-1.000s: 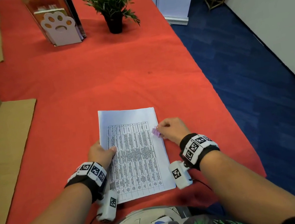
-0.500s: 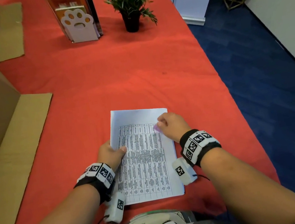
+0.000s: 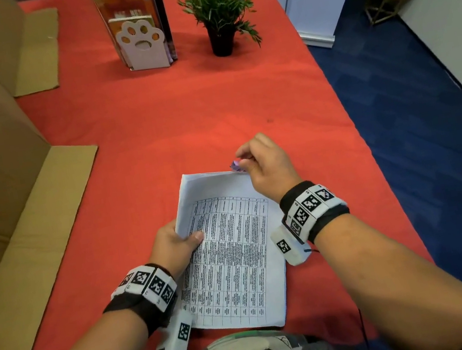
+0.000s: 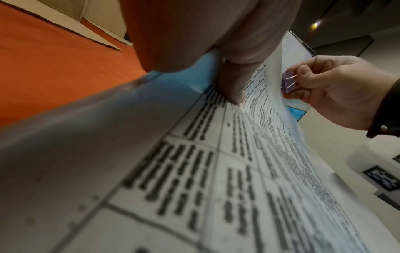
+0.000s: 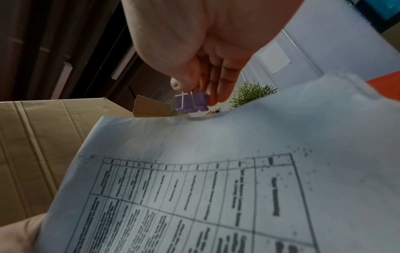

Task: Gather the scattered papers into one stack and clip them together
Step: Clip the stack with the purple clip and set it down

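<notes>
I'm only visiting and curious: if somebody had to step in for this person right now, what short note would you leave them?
Left hand: grips the paper stack at its left edge, thumb on top, far end lifted off the red table.
Right hand: pinches the purple binder clip at the stack's far edge, near the right corner.
Done: papers gathered into one stack.
Left: whether the clip already bites the sheets is unclear; seat it fully, let go, lay the stack down.

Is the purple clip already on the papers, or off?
Cannot tell. The right hand pinches the clip at the papers' top edge; its mouth is hidden.
</notes>
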Available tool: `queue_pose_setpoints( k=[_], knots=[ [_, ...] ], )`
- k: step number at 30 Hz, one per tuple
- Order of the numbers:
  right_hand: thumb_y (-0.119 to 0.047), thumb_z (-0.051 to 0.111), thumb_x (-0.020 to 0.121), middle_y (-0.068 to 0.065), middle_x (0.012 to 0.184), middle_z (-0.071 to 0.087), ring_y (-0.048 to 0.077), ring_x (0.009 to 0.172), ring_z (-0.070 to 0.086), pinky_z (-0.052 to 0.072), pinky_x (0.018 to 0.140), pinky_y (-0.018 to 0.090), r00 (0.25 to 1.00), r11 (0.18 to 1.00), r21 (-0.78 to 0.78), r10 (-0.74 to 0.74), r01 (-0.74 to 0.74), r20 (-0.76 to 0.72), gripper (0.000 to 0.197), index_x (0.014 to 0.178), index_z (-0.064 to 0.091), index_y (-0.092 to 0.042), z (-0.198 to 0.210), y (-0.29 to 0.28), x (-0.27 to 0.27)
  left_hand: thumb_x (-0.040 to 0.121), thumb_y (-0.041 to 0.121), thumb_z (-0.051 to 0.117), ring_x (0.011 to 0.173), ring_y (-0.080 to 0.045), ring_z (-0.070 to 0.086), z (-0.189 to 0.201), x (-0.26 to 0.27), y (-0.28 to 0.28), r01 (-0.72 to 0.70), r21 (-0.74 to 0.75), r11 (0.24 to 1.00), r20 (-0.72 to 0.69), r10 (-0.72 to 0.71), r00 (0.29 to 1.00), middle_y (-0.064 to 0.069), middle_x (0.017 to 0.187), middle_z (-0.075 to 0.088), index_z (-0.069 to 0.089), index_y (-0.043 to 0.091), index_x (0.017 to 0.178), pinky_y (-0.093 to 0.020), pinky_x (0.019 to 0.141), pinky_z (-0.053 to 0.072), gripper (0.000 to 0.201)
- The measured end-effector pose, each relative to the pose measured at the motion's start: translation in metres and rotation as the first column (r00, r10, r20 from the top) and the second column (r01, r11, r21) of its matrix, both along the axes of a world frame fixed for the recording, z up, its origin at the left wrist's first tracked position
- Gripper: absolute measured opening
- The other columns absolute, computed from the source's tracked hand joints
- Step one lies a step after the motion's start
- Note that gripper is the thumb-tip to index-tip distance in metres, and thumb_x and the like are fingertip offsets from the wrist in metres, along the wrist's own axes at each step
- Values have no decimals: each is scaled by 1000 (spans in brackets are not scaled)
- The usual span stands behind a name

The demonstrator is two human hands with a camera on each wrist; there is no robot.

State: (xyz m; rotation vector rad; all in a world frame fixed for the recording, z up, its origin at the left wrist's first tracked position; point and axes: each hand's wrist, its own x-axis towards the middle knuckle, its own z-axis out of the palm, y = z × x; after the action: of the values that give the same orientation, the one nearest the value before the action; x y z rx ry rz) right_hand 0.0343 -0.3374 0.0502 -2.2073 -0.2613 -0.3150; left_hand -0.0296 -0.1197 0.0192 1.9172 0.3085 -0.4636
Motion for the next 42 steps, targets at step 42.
queue_pose_setpoints(
  k=[42],
  knots=[
    [-18,61,85,12,121,58,27,108,54,42,93,37,960,945,-301,-43,128,275,10,82,66,-10,-6,19,-28,82,-3,64,67,-18,57,20,13,2,-133,-113,985,84,142,986,-4,72,60,59,16,73,-26,59,47,22]
  ],
)
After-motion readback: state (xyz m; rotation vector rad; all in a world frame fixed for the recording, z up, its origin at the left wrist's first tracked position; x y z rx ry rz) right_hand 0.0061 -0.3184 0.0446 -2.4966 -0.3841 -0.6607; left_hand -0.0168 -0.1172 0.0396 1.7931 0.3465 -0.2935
